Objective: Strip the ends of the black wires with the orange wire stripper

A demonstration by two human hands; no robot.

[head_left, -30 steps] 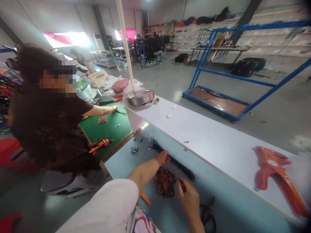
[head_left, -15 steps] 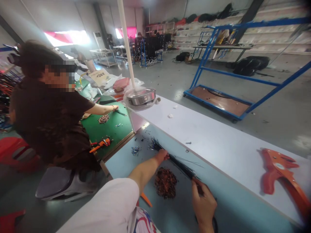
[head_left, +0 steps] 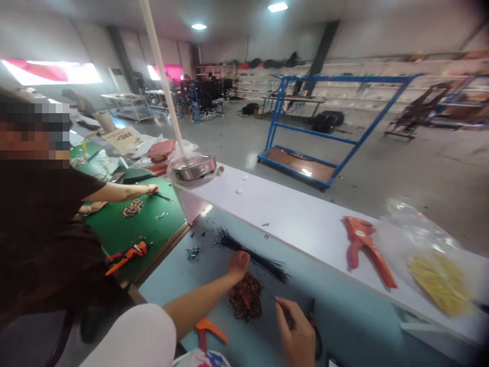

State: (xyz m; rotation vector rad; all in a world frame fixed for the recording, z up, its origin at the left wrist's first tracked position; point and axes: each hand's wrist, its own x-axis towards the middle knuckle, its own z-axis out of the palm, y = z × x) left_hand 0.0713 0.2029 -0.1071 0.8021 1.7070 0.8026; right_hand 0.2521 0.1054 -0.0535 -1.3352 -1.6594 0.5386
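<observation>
**Notes, at the counter**

"Hands first?"

"My left hand (head_left: 239,265) is closing around a bundle of thin black wires (head_left: 254,262), with the ends fanning out on both sides of my grip."

"And the right?"

"My right hand (head_left: 294,329) is hovering just past the wires, thumb and forefinger pinching together by a thin strand. I can't tell whether it's holding the strand."

"What's lying around them?"

"A heap of small reddish-brown pieces (head_left: 245,298) is sitting on the counter (head_left: 168,285), just below the bundle. Black-handled scissors (head_left: 315,331) are lying beside my right hand, an orange-handled tool (head_left: 206,329) is lying under my left forearm, and small blue-and-silver bits (head_left: 193,254) are scattering farther along."

"Farther out?"

"An orange pipe cutter (head_left: 362,250) and a plastic bag of yellow pieces (head_left: 435,275) are resting on the raised white ledge (head_left: 267,214). Across the way, a co-worker's hand (head_left: 152,189) is reaching over a green mat (head_left: 160,229), right by a thin dark tool (head_left: 163,197)."
</observation>
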